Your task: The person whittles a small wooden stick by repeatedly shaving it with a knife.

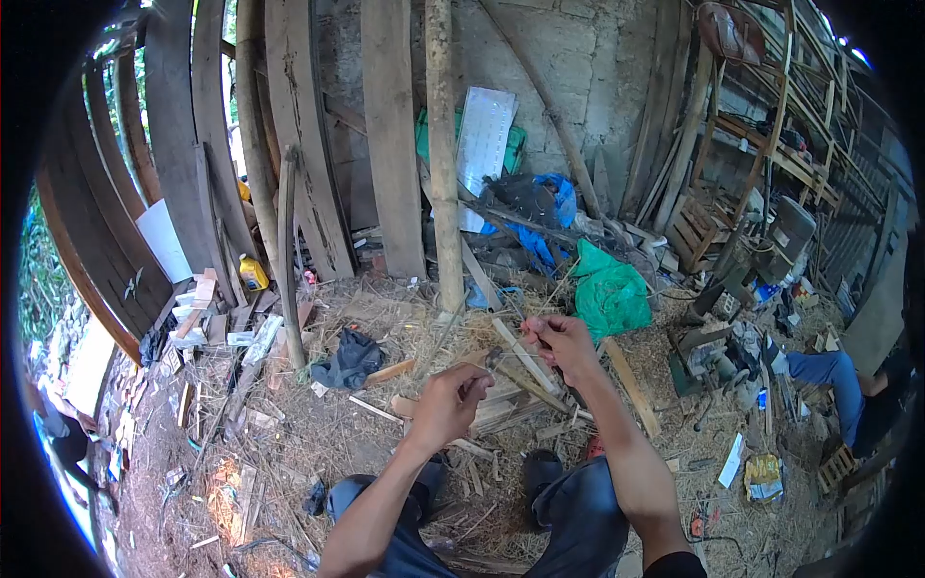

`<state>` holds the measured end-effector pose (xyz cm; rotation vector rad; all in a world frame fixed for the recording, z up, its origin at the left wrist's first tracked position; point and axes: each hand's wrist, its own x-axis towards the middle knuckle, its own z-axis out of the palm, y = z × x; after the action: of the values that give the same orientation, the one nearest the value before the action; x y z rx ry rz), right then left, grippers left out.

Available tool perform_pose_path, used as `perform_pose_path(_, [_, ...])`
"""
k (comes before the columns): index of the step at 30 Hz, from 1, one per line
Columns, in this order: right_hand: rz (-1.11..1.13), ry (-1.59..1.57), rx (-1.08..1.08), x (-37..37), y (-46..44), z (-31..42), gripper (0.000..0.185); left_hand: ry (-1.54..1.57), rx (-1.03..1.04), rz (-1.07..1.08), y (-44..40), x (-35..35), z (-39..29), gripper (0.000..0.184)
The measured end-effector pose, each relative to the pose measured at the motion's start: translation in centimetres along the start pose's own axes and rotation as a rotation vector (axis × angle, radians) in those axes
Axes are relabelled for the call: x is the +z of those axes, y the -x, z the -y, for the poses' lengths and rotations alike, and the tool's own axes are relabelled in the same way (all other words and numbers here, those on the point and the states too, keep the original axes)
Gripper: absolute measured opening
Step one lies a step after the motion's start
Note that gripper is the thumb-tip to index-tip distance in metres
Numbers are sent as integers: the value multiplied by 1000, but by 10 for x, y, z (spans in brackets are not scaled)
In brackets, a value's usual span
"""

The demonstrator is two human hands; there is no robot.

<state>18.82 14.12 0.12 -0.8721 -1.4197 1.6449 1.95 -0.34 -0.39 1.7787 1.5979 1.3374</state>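
Fingers (472, 385) curled in on left hand (453, 400) and right hand (561, 345); can't tell if either's gripping anything; pale wood strip (526, 358) lies between them in view, on littered ground (289, 438); nothing visibly finished, so probably mid-job imo

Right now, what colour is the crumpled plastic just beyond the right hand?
The plastic is bright green; head view.

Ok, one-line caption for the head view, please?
Left hand and right hand, slightly apart, above debris-strewn ground, with a wooden post and crumpled green plastic beyond.
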Motion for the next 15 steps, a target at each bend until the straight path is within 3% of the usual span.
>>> perform_pose_path(3, [-3,33,-7,-7,-10,-4,27,17,-34,2,0,-1,0,9])
perform_pose_path(5, [-233,-25,-87,-22,-20,-3,22,52,-18,19,5,-3,-6,9])
perform_pose_path(8, [-253,-155,-127,-54,-22,7,22,68,-24,69,10,-10,5,10])
perform_pose_path(14, [-127,-190,-75,-16,-4,-8,22,214,-235,152,8,-21,12,14])
perform_pose_path(15, [-19,-105,-36,0,6,-7,22,214,-235,148,7,-20,13,14])
